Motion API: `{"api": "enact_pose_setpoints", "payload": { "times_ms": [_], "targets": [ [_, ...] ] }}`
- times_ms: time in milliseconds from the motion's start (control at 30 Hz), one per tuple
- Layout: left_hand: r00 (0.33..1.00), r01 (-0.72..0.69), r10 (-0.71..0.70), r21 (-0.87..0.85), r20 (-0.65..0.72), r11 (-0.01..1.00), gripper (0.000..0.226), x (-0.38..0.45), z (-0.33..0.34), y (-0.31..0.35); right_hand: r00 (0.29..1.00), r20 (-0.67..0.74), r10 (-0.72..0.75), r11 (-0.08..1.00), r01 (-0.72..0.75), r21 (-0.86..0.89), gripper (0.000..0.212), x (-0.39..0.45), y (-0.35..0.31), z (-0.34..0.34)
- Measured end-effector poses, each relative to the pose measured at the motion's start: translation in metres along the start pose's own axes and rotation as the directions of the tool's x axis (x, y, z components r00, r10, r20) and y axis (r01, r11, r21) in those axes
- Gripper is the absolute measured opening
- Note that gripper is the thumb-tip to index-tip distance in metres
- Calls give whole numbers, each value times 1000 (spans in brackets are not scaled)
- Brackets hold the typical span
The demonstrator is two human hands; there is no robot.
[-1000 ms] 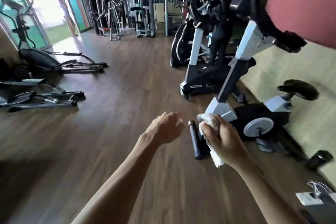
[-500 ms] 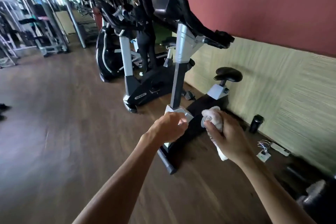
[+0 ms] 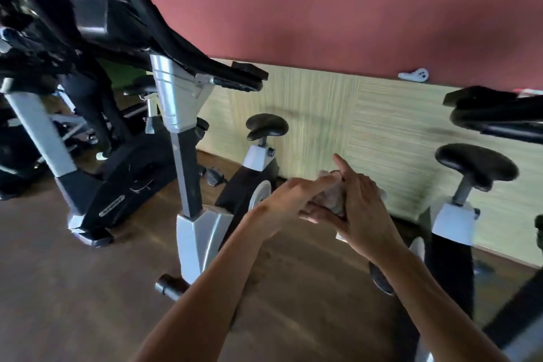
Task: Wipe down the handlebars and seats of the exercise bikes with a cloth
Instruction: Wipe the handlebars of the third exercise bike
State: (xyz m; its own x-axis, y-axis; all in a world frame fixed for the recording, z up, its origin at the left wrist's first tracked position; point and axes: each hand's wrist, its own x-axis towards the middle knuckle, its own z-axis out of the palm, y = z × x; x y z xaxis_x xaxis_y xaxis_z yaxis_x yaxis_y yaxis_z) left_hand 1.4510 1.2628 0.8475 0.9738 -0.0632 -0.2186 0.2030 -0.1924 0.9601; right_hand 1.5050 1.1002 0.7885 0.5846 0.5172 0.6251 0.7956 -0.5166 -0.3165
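Both bare hands meet in front of the person, at about 3 o'clock of frame centre. The right hand (image 3: 360, 209) holds a crumpled white cloth (image 3: 330, 200) against its palm, index finger straight and pointing up, remaining fingers curled round the fabric. The left hand (image 3: 289, 201) reaches across from 9 o'clock, its fingertips curled onto the same cloth; both hands have hold of it, and a small white corner shows below the right hand. The cloth touches no bike.

Nearest exercise bike: silver-and-black upright column (image 3: 183, 138) at 9 o'clock of the hands, black padded handlebars (image 3: 188, 50) overhead at 11 o'clock, black rounded saddle (image 3: 266, 126) on a white post at 12 o'clock, just beyond the hands. A second bike stands at 3 o'clock with a black oval saddle (image 3: 476, 166) on a metal post and a black handlebar end (image 3: 496, 114) above it. A third black-bodied bike (image 3: 117, 182) stands further off at 9 o'clock.

Brown wood-plank floor (image 3: 73, 273) beneath. Rear wall: dark red upper band (image 3: 323, 3), pale green striped lower panel (image 3: 382, 132). A small white object (image 3: 413, 75) sits on the wall at the join; its nature cannot be determined. Image blurred at the edges.
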Motion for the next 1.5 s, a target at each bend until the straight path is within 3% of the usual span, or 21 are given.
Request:
{"api": "enact_pose_setpoints", "payload": {
  "times_ms": [133, 233, 300, 367, 433, 533, 633, 733, 800, 867, 967, 1067, 1133, 1233, 1367, 1500],
  "targets": [
    [994, -81, 82, -16, 75, 997, 25, 46, -4, 17, 999, 15, 50, 995, -51, 82, 104, 36, 30, -6],
    [991, -135, 135, -24, 5, 991, 20, 82, -6, 25, 997, 16, 70, 990, -72, 125, 108, 50, 54, -10],
    [987, -153, 151, -37, -50, 988, 23, 106, -5, 28, 986, -47, 163, 980, -156, 124, 108, 53, 67, -16],
    [984, -171, 166, -73, -67, 983, 23, 128, -5, 33, 928, -198, 316, 948, -300, 108, 98, 48, 81, -18],
    [979, -205, 202, -89, -41, 975, 21, 148, -4, 39, 823, -285, 491, 871, -459, 175, 80, 42, 91, -20],
    [969, -227, 237, -126, 72, 966, 19, 171, -1, 53, 677, -207, 706, 689, -589, 422, 41, 48, 95, -22],
    [935, -231, 264, -159, 235, 960, 18, 202, 3, 60, 663, -168, 729, 625, -546, 558, 40, 71, 93, -26],
    [899, -226, 266, -150, 348, 962, 14, 235, 6, 67, 618, -249, 746, 624, -516, 587, 33, 90, 98, -27],
    [885, -317, 306, -26, 351, 948, 11, 251, 10, 75, 570, -343, 747, 650, -516, 558, 26, 97, 101, -27],
    [880, -432, 393, 104, 266, 896, 24, 261, 15, 84, 542, -448, 711, 700, -485, 525, 22, 104, 100, -30],
    [778, -627, 617, 71, 119, 776, 18, 263, 26, 95, 514, -545, 662, 749, -465, 471, 21, 121, 90, -38],
    [710, -655, 648, -79, 275, 751, 27, 250, 40, 111, 450, -558, 698, 716, -459, 525, 14, 129, 79, -47],
    [669, -652, 619, -75, 412, 754, 39, 241, 48, 125, 458, -505, 731, 682, -470, 561, 11, 124, 71, -59],
    [571, -659, 650, -191, 501, 727, 49, 229, 62, 138, 487, -458, 743, 667, -490, 561, 35, 113, 51, -80],
    [491, -653, 731, -355, 474, 669, 44, 215, 93, 149, 420, -534, 734, 672, -564, 481, 43, 95, 24, -108],
    [322, -790, 823, -346, 469, 506, 38, 204, 119, 155, 344, -598, 724, 664, -582, 469, 40, 82, 9, -126]
  ]
}}
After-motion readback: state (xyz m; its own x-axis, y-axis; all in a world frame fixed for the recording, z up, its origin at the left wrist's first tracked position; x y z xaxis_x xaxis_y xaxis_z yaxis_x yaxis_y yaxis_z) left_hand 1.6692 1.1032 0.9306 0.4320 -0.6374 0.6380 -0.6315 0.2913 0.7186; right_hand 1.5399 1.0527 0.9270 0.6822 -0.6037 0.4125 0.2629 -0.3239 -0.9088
